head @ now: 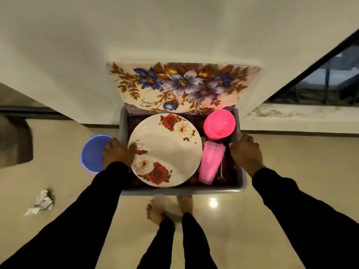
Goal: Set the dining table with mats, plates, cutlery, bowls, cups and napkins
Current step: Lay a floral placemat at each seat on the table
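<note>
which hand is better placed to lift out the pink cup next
Right. The right hand grips the tub edge right beside the pink cup; the left hand is across the plate.

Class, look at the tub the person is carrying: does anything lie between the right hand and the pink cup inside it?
Only the grey tub wall. The right hand grips the rim outside; the pink cup lies just inside it.

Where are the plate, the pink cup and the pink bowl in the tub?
plate (pixel 167 146), head view, on its plain white middle.
pink cup (pixel 210 162), head view, on its side wall.
pink bowl (pixel 219 123), head view, on its rounded middle.
</note>
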